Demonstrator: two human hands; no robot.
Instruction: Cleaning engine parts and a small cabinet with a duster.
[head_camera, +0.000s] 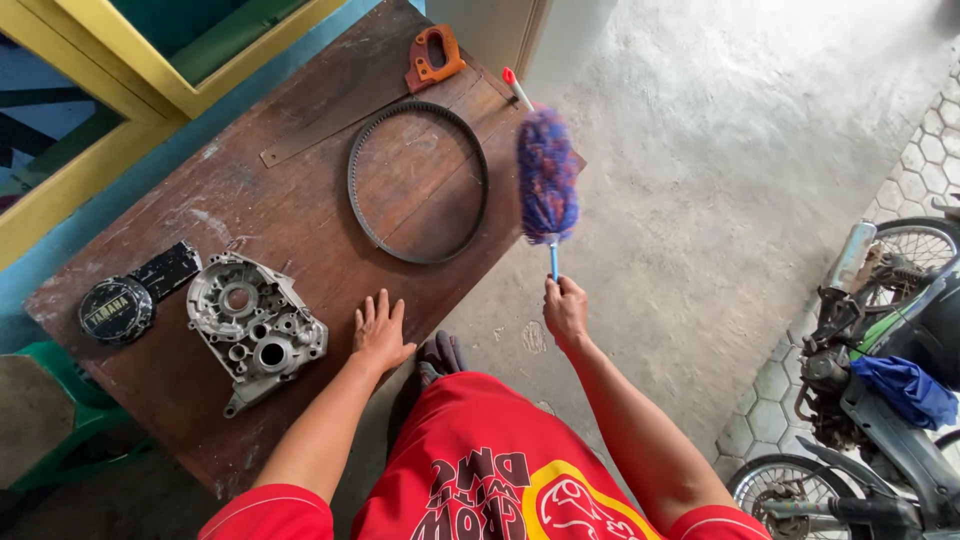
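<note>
Duster (546, 176) upright in right hand (565, 312), left hand (379, 333) flat on table (300, 215).

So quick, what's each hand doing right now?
Left hand: open, flat on the wooden table.
Right hand: closed, holding the blue duster.

Your right hand (565, 312) wraps the blue handle of the duster (547, 177), so you see only a short piece of that handle above your fist. The duster's fluffy head covers the lower end of the red-tipped pen (517, 88) and a corner of the wooden table (300, 215). Your own arm and red shirt hide the table's near edge, and its left end runs over a green stool (60, 420) that shows only in part. The motorcycle (880, 380) at the right is cut off by the picture's edge. The saw's (345, 110) teeth are too small to tell.
</note>
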